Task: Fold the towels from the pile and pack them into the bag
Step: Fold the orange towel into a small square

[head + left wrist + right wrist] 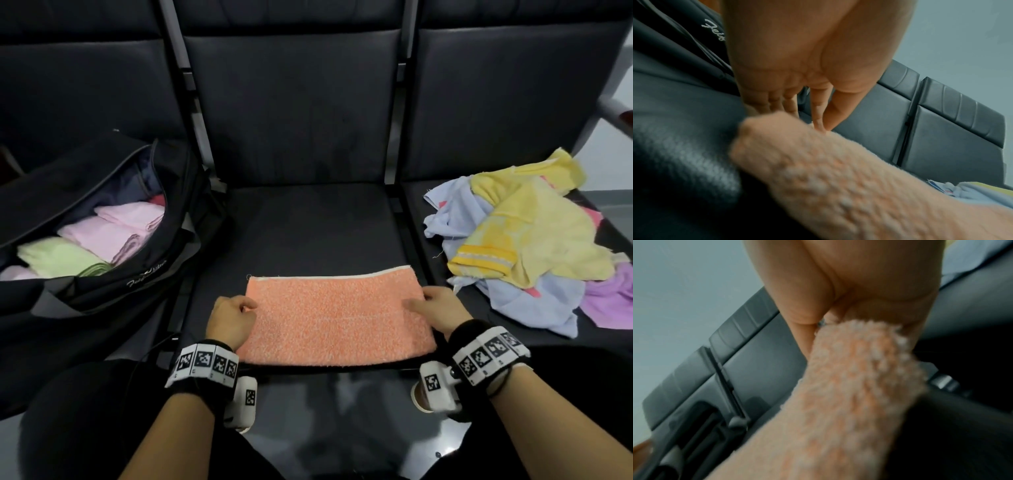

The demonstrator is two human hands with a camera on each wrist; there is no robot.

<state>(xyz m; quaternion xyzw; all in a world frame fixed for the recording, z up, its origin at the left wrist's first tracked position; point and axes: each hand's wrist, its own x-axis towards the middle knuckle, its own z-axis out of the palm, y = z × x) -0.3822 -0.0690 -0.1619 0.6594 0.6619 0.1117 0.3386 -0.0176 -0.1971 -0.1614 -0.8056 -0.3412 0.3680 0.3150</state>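
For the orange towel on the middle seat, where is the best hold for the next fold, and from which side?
Probably the two short ends, coming in from left and right. The orange towel lies flat as a wide rectangle on the seat, so its ends are free. The left hand and right hand already pinch those edges, a grip suited to bringing one end over the other.

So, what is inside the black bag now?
Inside the black bag lie folded towels: two pink towels, a green towel, and a pale one at the left edge. Whatever lies beneath them is covered.
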